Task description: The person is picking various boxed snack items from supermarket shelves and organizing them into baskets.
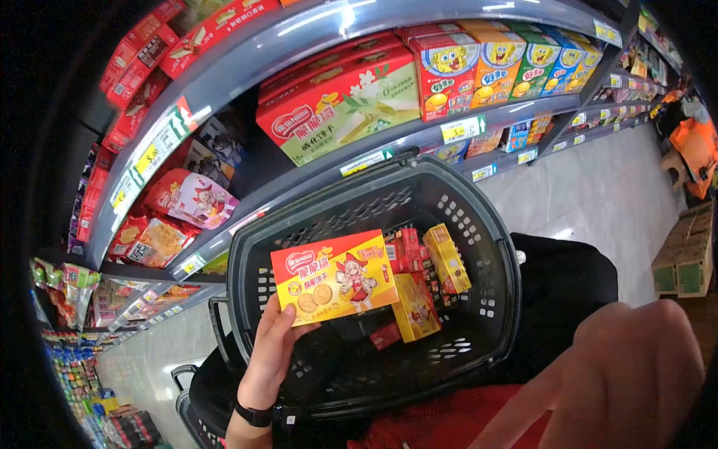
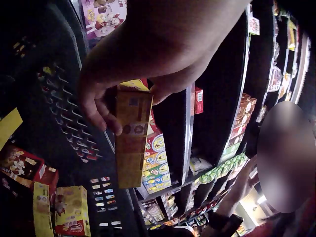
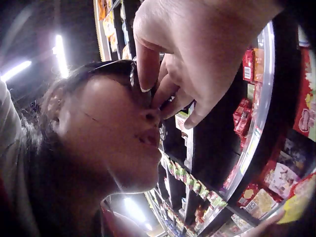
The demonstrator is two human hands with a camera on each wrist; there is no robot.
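Observation:
My left hand [image 1: 273, 352] grips a red and yellow biscuit box [image 1: 340, 277] at its near left corner, printed front facing up, over the black shopping basket [image 1: 502, 224]. Seen edge-on in the left wrist view, the same box [image 2: 133, 143] sits between thumb and fingers. Inside the basket lie a yellow box [image 1: 449, 258], another yellow box [image 1: 416, 307] and a red box [image 1: 405, 251]. My right hand [image 1: 621, 374] is raised close to the head camera. In the right wrist view its bent, loose fingers [image 3: 148, 69] touch the face near dark eyewear.
A shelf beyond the basket holds red and green wafer boxes [image 1: 340, 97] and a row of cartoon-printed boxes [image 1: 449, 71]. Snack bags [image 1: 191, 198] fill a lower shelf at left. Cardboard boxes [image 1: 684, 254] stand on the floor at right.

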